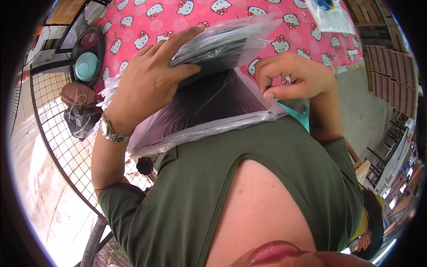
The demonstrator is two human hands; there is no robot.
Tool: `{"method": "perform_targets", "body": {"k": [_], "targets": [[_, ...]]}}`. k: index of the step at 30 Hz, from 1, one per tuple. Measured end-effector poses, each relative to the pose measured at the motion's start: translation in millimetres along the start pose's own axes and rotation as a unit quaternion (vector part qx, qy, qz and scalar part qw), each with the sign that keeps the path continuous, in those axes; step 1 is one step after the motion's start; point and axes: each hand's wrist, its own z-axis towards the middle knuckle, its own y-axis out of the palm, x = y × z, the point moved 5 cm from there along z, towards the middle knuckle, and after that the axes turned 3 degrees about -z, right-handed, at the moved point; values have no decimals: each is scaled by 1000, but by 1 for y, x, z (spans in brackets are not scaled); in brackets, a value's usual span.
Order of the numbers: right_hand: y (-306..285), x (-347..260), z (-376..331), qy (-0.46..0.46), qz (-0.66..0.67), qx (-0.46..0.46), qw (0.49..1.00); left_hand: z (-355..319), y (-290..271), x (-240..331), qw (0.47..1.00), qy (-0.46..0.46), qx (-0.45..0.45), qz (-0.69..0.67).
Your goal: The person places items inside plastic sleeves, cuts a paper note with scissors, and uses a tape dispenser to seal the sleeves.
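Pink tablecloth (133, 27); dark-filled translucent bags (213, 95)

A pink cloth printed with white cat faces lies spread out (142, 24). Just left of the cloth are a round turquoise dish (86, 66), a brown pouch (77, 94) and a dark grey bag (79, 119), near a black wire mesh panel (73, 158). Right of the cloth are a grey floor (351, 111) and a brown-striped stack (392, 80); well apart from it, a person wears yellow (369, 209).
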Motion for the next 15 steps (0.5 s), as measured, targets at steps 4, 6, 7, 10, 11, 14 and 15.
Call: {"method": "perform_targets", "body": {"k": [4, 6, 7, 10, 11, 14, 15], "targets": [[-5, -5, 3, -39, -30, 44, 998, 0, -1, 1, 1000, -9, -8, -20], [-6, -12, 0, -39, -15, 11, 999, 0, -1, 1, 1000, -6, -8, -14], [-6, -14, -1, -40, -8, -5, 999, -1, -1, 0, 1000, -5, -8, -12], [1, -13, 1, -21, -6, -57, 998, 0, -1, 0, 1000, -4, -13, -10], [1, -12, 1, -16, -4, -60, 998, 0, -1, 0, 1000, -3, -13, -9], [-1, -7, 2, -12, -11, -47, 999, 0, 0, -1, 1000, -4, -14, -17], [-3, -7, 3, -19, -22, -26, 999, 0, -1, -1, 1000, -6, -15, -22]]}}
